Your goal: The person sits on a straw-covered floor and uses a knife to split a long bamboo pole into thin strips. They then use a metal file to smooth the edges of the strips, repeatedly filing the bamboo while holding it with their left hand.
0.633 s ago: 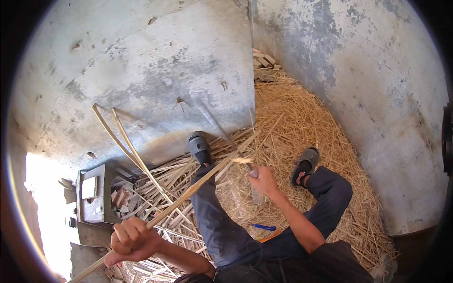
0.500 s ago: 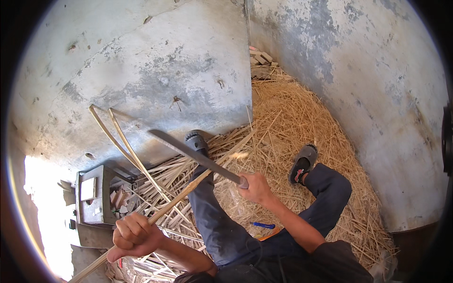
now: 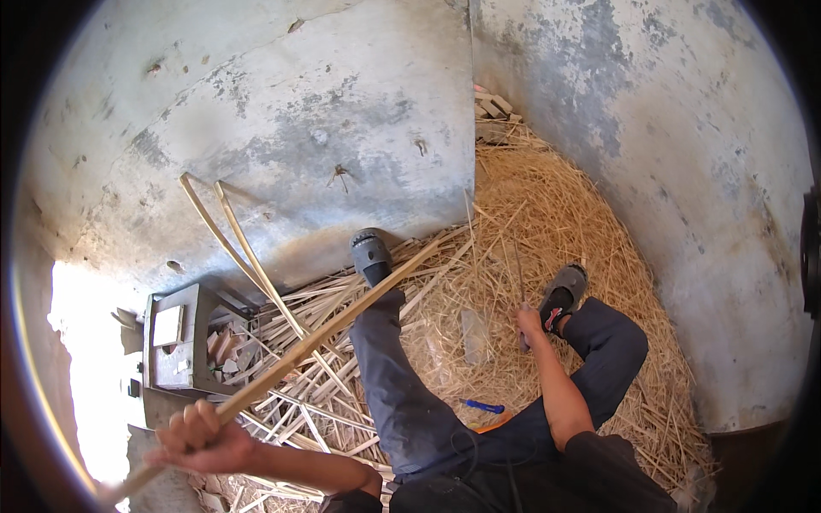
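A long pale bamboo strip (image 3: pixel 321 333) runs slantwise from the lower left up past my left shin. My left hand (image 3: pixel 201 439) is wrapped round its lower part. My right hand (image 3: pixel 528 325) grips the handle of a long knife (image 3: pixel 519 272) beside my bent right leg. The blade points away from me and shows nearly edge-on, apart from the strip. Between my legs a grey rectangular block (image 3: pixel 475 336) lies on the shavings. Nearer my lap is a blue utility knife (image 3: pixel 483 406), with an orange piece (image 3: pixel 494 421) partly hidden by my trousers.
Straw-like shavings (image 3: pixel 547 205) cover the floor. Loose strips (image 3: pixel 291 308) pile up at left beside a grey box-like stand (image 3: pixel 175 342). Two bent strips (image 3: pixel 244 248) lean by the left wall (image 3: pixel 256 103). Another wall (image 3: pixel 693 188) rises at right; bricks (image 3: pixel 493 104) lie in the far corner.
My right hand has swung the knife away from the strip, right and toward my right foot. My left hand has moved slightly left and down, still holding the strip. The view has shifted a little.
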The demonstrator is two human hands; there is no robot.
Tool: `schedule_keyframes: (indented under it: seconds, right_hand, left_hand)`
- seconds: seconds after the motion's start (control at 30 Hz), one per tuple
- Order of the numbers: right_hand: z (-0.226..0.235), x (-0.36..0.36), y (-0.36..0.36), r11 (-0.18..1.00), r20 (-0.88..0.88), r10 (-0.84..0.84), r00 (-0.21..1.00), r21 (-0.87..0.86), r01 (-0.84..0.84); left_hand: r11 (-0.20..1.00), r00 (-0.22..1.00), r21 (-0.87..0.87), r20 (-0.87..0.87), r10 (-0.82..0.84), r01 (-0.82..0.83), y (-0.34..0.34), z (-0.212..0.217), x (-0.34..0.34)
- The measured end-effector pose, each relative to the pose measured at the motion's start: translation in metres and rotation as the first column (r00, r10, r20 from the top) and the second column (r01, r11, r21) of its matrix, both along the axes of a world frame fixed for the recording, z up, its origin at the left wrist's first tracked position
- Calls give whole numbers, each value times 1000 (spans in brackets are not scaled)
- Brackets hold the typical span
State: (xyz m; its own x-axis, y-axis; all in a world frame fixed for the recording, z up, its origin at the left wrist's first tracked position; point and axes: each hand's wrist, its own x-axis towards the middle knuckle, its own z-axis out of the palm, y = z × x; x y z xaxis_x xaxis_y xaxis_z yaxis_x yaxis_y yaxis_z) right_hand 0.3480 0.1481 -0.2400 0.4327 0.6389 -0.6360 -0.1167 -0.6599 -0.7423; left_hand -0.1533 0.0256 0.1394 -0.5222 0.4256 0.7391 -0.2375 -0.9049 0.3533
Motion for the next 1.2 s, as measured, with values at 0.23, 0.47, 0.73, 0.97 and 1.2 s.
schedule_keyframes:
  seconds: [0.23,0.47,0.73,0.97,1.2]
  right_hand:
    - [22,-20,10,976,-421,-51,906,169,134]
    - [110,-53,-18,971,-798,103,594,211,114]
    - [163,-105,-82,940,-698,322,639,315,-130]
    - [172,-112,-82,926,-656,343,673,356,-124]
    - [156,-105,-82,959,-704,214,677,284,-8]
  left_hand:
    - [955,991,-296,117,64,-27,80,-1,57]
    - [779,947,-544,105,-304,311,152,-50,133]
    - [567,736,-606,45,-675,557,204,-105,208]
    - [543,573,-556,-141,-808,629,216,-118,234]
    - [602,564,-598,-282,-776,529,239,-122,276]
